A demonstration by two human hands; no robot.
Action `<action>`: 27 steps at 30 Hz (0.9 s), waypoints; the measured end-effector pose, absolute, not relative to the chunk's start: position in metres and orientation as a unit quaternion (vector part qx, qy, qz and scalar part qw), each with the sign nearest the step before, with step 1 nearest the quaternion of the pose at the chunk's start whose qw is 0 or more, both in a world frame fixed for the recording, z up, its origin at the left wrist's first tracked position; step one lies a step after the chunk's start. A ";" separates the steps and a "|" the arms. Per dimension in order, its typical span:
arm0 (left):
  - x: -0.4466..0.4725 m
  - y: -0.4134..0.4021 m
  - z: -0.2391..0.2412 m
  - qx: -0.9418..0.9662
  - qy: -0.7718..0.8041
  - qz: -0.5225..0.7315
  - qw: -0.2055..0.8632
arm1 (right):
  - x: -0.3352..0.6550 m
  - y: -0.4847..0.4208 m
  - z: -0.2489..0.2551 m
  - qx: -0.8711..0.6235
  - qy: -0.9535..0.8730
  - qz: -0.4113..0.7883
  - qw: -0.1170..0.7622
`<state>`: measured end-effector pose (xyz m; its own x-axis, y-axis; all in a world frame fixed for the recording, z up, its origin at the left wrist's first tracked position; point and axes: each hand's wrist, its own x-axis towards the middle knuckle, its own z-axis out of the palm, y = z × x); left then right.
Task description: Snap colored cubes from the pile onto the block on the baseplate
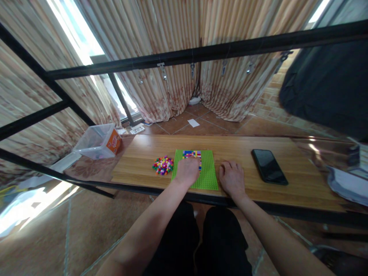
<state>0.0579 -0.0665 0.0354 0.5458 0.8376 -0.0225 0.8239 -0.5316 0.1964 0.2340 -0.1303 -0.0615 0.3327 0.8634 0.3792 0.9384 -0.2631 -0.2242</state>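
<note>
Patterned, pleated curtains point(172, 30) hang behind a long wood-grain desk point(155, 142), with a black metal bar point(178, 57) crossing in front of them. On the desk lies a green studded baseplate point(208, 174). The person's left hand point(188, 170) is over it, knuckles up, covering part of a multicoloured patch of small bricks point(191, 153) near the far edge. Its fingers are hidden, so how far they open, or whether they grip a brick, cannot be told. The right hand point(232, 178) rests palm down just right of the baseplate, its fingers loosely bent and slightly apart, holding nothing visible. Left of the baseplate is a loose pile of colourful bricks point(163, 165); well to the right, a dark phone point(269, 166). Beyond the desk's left end stands a clear plastic box point(92, 143) with an orange label point(114, 142); its contents are too blurred to identify. Pale packaging point(349, 184) is cut off at the right edge.
</note>
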 end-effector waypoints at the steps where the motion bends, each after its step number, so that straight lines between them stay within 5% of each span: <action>1: 0.058 -0.066 0.036 0.873 0.477 0.033 0.092 | 0.234 -0.130 -0.061 -0.789 -0.571 -0.091 0.208; 27: 0.058 -0.071 0.024 0.838 0.515 0.128 0.129 | 0.234 -0.130 -0.061 -0.796 -0.565 -0.080 0.200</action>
